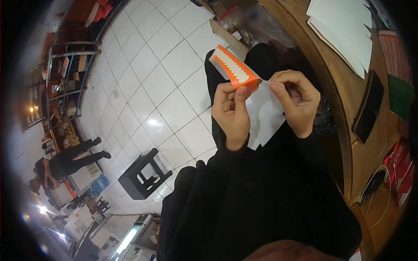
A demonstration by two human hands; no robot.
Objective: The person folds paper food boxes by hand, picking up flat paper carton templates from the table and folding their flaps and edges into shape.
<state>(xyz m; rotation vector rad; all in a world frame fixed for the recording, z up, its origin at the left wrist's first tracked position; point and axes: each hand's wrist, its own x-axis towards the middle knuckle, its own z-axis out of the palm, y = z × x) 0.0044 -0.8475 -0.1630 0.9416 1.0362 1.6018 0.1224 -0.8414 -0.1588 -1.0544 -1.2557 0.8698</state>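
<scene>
Head view: nearest first, our left hand [230, 114] has the scalloped orange-and-cream paper piece [235, 69] pinched at its lower end, up over our lap. Our right hand [297, 98] is closed on a thin pale strip [268, 81] just beside that end; can't tell if the two are attached. Pale sheets [261, 116] sit below. So we'd call this step two-handed fingertip work, and the next move calls for a steady left pinch and gentle right fingers, tbh. Further out, white papers [342, 35] lie on the wooden counter [322, 52], then a black stool [146, 174], then somebody standing [65, 163] way back.
</scene>
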